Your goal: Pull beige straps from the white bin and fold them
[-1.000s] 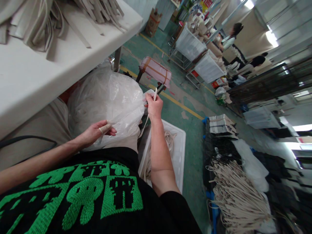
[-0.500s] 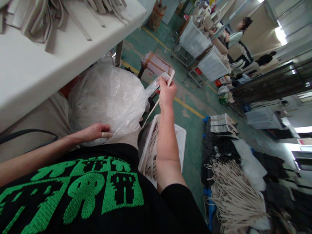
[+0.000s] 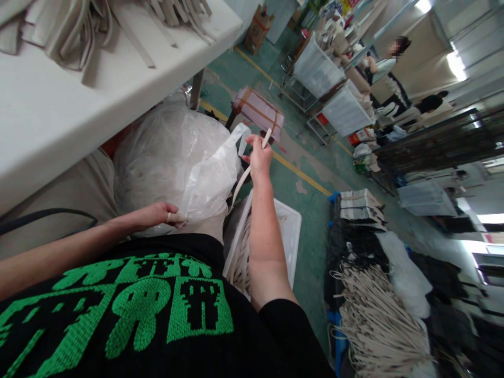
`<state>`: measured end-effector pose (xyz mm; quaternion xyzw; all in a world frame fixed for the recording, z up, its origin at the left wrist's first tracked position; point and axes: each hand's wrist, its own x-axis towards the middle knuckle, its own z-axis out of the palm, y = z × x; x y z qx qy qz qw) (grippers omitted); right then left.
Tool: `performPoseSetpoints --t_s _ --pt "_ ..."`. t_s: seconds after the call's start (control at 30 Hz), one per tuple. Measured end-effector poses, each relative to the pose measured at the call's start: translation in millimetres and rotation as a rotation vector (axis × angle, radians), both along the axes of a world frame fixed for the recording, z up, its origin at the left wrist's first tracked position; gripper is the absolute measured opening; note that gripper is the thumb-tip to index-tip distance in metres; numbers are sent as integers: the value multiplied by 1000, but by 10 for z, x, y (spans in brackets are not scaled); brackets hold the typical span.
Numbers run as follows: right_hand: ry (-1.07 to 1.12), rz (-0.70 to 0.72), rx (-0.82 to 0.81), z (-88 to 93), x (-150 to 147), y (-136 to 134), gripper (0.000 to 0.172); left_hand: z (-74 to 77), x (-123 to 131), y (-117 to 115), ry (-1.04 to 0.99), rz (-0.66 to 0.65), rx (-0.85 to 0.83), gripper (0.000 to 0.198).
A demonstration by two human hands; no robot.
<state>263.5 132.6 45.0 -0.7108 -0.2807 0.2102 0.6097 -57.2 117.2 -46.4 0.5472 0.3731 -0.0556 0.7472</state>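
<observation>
Fingers, head view: my right fingers (image 3: pixel 256 147) pinch a pale strap (image 3: pixel 244 177) narrow and tight, so it won't slip | my left fingers (image 3: pixel 170 214) lie on a clear plastic bag (image 3: pixel 165 163), I cannot tell if they grip | more straps (image 3: pixel 241 257) fill a white crate (image 3: pixel 296 231) below

A plastic sack (image 3: pixel 169 168) lay beneath the worktable's edge (image 3: pixel 47 142), with a crate (image 3: pixel 296 231) of straps (image 3: pixel 240 262) just to its right.
</observation>
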Motion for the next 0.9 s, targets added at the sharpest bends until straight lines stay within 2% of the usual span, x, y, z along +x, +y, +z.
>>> performPoseSetpoints --t_s 0.1,0.2,0.3,0.4,0.5,0.63,0.8,0.9 --pt "158 34 -137 -125 -176 -321 35 72 75 32 -40 253 -200 20" --pt "366 307 -279 -250 -539 -781 38 137 161 66 -81 402 -351 15" --pt "553 622 -367 -362 -999 -1223 42 181 242 61 -126 455 -430 17" --pt "676 751 -420 -449 -1399 -1509 42 227 325 21 -190 457 -451 21" --pt "744 751 -445 -522 -1632 -1616 40 266 420 -23 -237 448 -464 17" --pt "767 655 -437 -605 -1716 -1611 42 250 530 -61 -293 363 -456 16" --pt "751 558 -401 -636 -1695 -1607 41 242 588 -127 -319 88 -448 45" --pt "803 545 -374 -625 -1685 -1653 40 309 609 -184 -273 41 -433 49"
